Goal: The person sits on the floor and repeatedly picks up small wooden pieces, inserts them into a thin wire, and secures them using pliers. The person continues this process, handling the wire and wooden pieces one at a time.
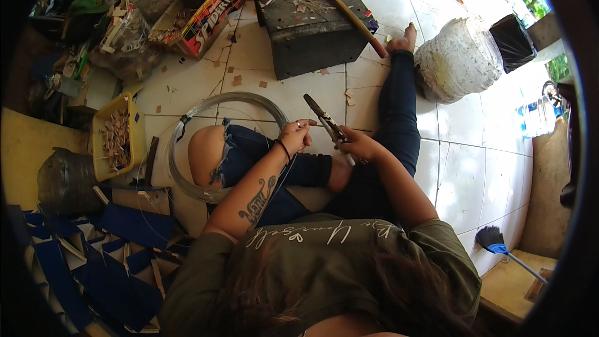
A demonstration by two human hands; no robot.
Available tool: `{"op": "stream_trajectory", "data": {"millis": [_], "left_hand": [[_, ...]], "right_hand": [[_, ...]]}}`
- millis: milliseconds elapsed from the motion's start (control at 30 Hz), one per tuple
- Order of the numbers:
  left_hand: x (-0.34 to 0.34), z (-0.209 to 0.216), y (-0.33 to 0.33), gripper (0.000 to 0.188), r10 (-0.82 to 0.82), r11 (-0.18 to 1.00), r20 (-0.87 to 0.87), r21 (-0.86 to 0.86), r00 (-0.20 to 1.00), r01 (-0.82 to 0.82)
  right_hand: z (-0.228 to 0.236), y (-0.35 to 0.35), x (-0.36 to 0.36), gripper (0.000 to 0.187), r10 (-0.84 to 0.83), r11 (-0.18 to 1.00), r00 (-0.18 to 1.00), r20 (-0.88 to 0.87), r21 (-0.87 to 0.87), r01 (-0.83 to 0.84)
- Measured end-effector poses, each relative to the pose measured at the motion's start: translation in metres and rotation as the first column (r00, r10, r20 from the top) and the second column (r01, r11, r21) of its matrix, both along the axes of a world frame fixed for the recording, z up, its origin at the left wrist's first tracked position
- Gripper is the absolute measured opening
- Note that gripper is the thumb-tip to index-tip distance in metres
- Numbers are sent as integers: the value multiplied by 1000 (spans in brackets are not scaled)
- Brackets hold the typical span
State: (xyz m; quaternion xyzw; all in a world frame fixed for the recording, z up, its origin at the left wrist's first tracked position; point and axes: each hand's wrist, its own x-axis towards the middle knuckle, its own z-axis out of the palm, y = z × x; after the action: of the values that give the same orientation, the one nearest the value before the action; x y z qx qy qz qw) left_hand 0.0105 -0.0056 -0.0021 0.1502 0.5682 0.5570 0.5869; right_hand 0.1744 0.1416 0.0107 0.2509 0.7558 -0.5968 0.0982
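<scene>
1. Around the bent left knee (203,155), a loose coil of wire (240,98) was looped, with the near side of the ring partly hidden by the leg.
2. Just beside the coil, the left hand (297,136) was held with most fingers curled; whether a strand was pinched there could not be told.
3. In the right hand (360,145), a scissor-like tool (320,112) was gripped, its long dark end pointed away from the body and near the left hand.
4. Beyond the hands, a hammer (357,23) and small scraps were borne by a low, dark, box-shaped table (317,51).
5. At the left, small flat pieces (116,134) were held in a yellow basket (139,134); nearer the body, blue panels (136,222) were piled.
</scene>
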Motion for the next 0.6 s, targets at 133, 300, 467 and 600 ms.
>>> {"op": "stream_trajectory", "data": {"millis": [133, 300, 467, 600], "left_hand": [[1, -4, 0, 26, 31, 999, -28, 15, 999, -31], [0, -6, 1, 26, 15, 1000, -41, -7, 999, -15], [0, -7, 4, 27, -20, 993, -88, -114, 996, 10], [-1, -8, 5, 27, -53, 991, -100, -130, 994, 40]], "right_hand": [[-14, 0, -3, 35, -16, 996, 993, 118, -87, 26], [-15, 6, -9, 24, 80, 995, 954, 290, -87, -57], [-21, 3, -8, 25, 39, 998, 950, 311, -49, -25], [-30, -5, -5, 26, -26, 998, 959, 283, 62, 9]]}}
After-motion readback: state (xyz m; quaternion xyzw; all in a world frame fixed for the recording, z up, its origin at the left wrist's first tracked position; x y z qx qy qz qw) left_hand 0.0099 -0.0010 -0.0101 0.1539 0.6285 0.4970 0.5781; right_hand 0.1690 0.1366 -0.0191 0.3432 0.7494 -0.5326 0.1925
